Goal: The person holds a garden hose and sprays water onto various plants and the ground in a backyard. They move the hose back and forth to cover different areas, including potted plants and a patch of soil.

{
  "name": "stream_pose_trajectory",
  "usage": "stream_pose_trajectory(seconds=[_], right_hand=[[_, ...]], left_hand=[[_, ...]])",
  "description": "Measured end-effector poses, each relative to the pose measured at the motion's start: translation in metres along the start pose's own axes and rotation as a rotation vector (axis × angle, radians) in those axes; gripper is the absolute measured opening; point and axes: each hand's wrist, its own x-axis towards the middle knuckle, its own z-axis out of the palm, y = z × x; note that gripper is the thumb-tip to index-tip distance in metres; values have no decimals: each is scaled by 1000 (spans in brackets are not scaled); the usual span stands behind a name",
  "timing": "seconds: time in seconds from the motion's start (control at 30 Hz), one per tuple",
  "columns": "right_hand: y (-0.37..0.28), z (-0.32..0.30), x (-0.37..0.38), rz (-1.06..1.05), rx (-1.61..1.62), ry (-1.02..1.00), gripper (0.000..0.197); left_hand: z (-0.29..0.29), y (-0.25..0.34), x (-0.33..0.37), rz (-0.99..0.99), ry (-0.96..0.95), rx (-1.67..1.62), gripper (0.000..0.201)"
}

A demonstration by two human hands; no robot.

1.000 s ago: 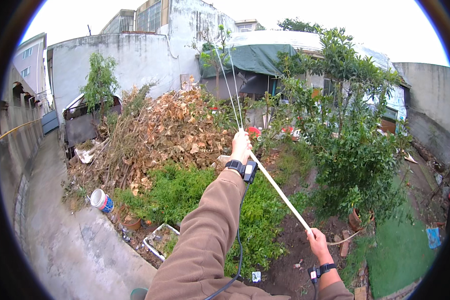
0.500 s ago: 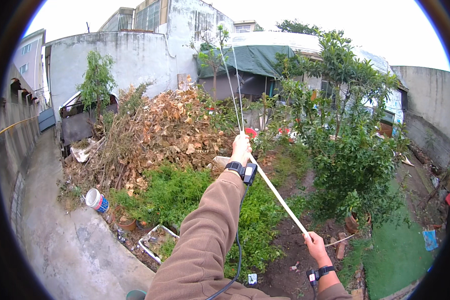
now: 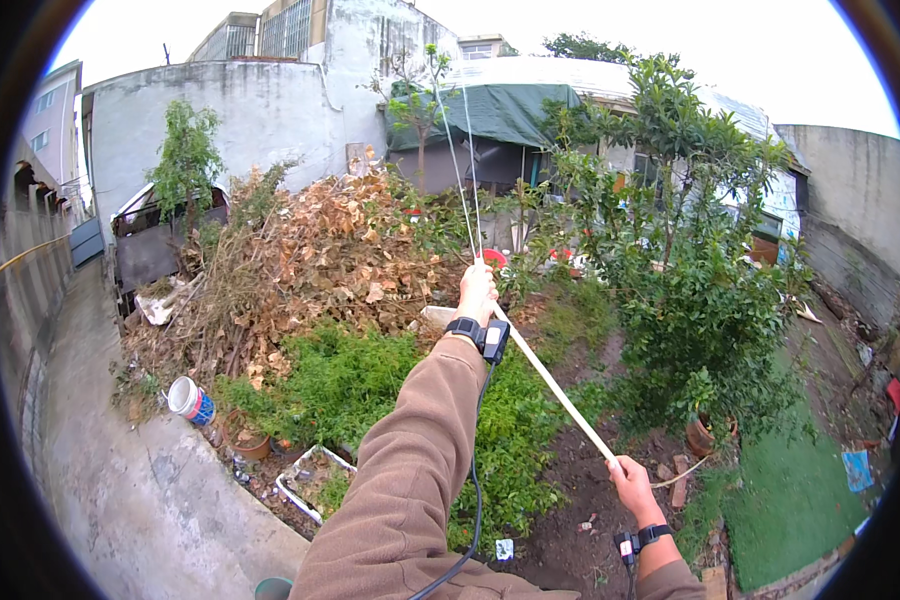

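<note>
My left hand (image 3: 477,288) reaches far forward, its fingers closed round the upper end of a cream-coloured hose (image 3: 556,392). Two thin streams of water (image 3: 460,180) shoot up and away from that end. Lower down and to the right, my right hand (image 3: 632,486) is wrapped round the same hose, which runs straight and slanting between both hands. Beyond my right hand, a thin bent length of it trails toward a potted plant. Each wrist wears a black strap with a small device. My left fingertips are partly hidden.
Green plants (image 3: 350,390) grow below my left arm, with a heap of dry leaves (image 3: 330,250) behind. Leafy trees (image 3: 680,280) stand at right beside green matting (image 3: 785,500). A concrete path (image 3: 160,500) runs along the left, past a white bucket (image 3: 183,397) and a white-rimmed planter (image 3: 315,480).
The view has shifted slightly, so the surroundings and my left hand sit a little further left. Both hands keep their hold on the hose, and water still streams out.
</note>
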Motion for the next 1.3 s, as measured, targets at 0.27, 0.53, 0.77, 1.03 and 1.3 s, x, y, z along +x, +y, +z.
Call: stream_pose_trajectory(seconds=[0.27, 0.53, 0.77, 1.03, 1.3], right_hand=[[-8, -3, -1, -3, -5, -3, 17], [0, 2, 1, 29, 26, -35, 18], [-1, 6, 0, 29, 60, -9, 17], [-4, 5, 3, 13, 29, -3, 18], [-11, 6, 5, 26, 48, -5, 18]], left_hand=[[-2, 0, -3, -9, 20, 30, 25], [-11, -1, -4, 6, 38, 26, 23], [-10, 0, -3, 15, 41, 38, 22], [-7, 6, -6, 37, 45, 24, 23], [-11, 8, -2, 24, 41, -14, 18]])
